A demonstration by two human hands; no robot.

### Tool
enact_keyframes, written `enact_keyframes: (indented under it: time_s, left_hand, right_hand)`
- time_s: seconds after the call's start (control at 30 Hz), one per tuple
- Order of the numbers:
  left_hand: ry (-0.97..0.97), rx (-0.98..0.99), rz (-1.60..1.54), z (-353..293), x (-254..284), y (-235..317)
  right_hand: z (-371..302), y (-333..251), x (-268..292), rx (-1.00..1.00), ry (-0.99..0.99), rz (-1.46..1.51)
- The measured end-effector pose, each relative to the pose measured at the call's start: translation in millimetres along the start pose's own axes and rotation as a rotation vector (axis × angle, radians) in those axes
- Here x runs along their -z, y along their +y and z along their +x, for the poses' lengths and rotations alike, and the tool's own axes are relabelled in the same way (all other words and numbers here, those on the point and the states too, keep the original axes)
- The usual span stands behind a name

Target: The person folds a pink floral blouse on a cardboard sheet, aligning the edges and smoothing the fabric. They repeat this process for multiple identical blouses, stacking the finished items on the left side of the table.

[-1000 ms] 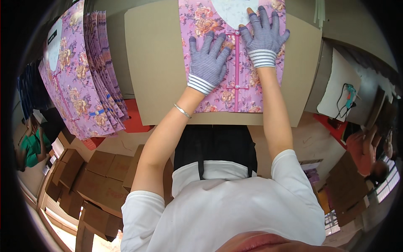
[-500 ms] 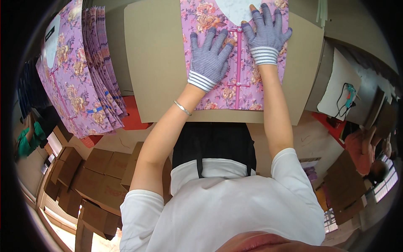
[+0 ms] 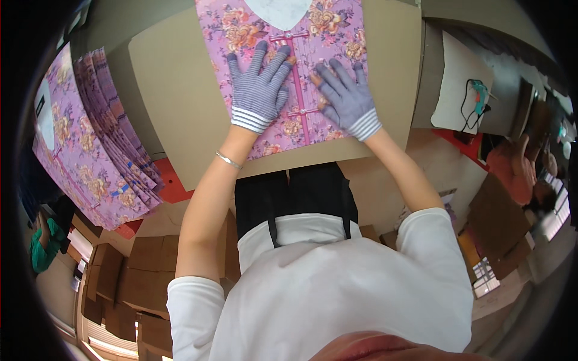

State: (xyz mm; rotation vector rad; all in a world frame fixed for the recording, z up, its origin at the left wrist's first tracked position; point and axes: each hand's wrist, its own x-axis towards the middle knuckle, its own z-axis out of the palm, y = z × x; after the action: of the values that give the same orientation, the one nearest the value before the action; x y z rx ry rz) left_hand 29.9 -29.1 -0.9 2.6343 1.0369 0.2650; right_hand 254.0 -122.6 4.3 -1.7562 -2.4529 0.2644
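A folded pink-purple floral top lies flat on a tan board, its V neck framing a white insert. Bright pink trim with two knotted fastenings runs down its middle. My left hand, in a grey-purple striped glove, rests on the left half, fingers spread toward the upper fastening. On the right half, beside the lower fastening, my right hand lies with fingers apart, slightly blurred. Both gloves leave some fingertips bare. Neither hand grasps anything.
The tan board covers the worktable. Left of it stands a pile of matching folded tops. A turquoise tool with a black cord sits on a white sheet at the right. Cardboard boxes are at lower left; other people are at both sides.
My right hand has come down from beside the neckline to the lower right front. My left hand is nearer the middle trim. The whole view has shifted and turned slightly.
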Motion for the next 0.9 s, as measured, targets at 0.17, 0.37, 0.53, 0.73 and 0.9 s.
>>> enact_keyframes:
  time_s: [0.17, 0.37, 0.53, 0.73, 0.9]
  left_hand:
    - [-0.021, 0.01, -0.011, 3.1, -1.0, -0.1]
    - [-0.036, -0.008, -0.021, 2.8, -1.3, -0.8]
    - [-0.038, 0.0, 0.021, 4.8, 2.9, 2.2]
    - [0.005, -0.026, 0.072, 0.0, -2.3, -1.6]
    - [0.014, -0.11, 0.071, -0.9, 0.6, -2.2]
  right_hand:
    - [43.2, 47.1, 4.3, 0.202, -0.03, -0.122]
    - [203.0, 149.2, 21.0, 0.196, 0.245, -0.219]
    - [182.5, 130.7, 15.6, 0.152, 0.254, -0.136]
    - [6.4, 23.8, 4.4, 0.162, 0.008, 0.033]
    - [-104.6, -58.5, -11.0, 0.04, 0.109, 0.369]
